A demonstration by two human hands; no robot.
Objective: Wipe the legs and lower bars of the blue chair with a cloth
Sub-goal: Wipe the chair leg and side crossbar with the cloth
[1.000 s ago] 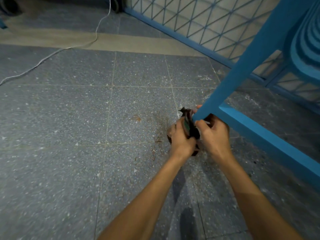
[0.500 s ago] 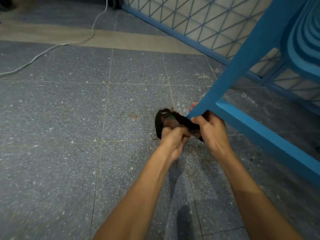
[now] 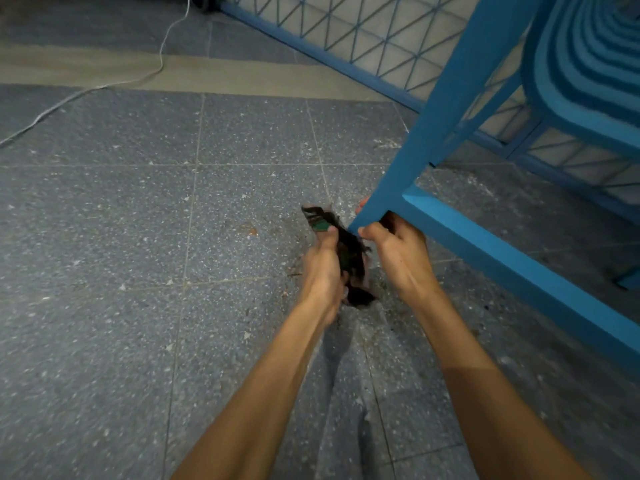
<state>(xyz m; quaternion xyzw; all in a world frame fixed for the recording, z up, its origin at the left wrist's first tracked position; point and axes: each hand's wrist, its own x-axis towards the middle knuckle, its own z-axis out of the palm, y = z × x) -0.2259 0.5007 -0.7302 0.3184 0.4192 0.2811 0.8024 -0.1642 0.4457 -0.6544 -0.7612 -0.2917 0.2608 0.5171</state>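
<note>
The blue chair is tipped, and its leg [image 3: 446,109] slants down from the upper right to a foot at the centre. A lower bar [image 3: 512,268] runs from that foot toward the lower right. My right hand [image 3: 398,251] grips the foot end of the leg, thumb on the near face. My left hand [image 3: 323,271] holds a dark cloth [image 3: 346,251] with a green patch, just left of the foot. The cloth's lower end hangs between my two wrists. Whether the cloth touches the leg is hidden.
Grey speckled floor tiles [image 3: 138,237] spread left and below, with dust and brown specks near the chair foot. A blue lattice gate [image 3: 363,36] runs along the back. A white cable [image 3: 159,64] trails across the far left floor. The chair's ridged seat [image 3: 588,64] fills the upper right.
My left hand has drawn the cloth from a sideways stretch back toward me, so it now lies lengthwise along my palm. My right hand keeps its grip on the leg's foot.
</note>
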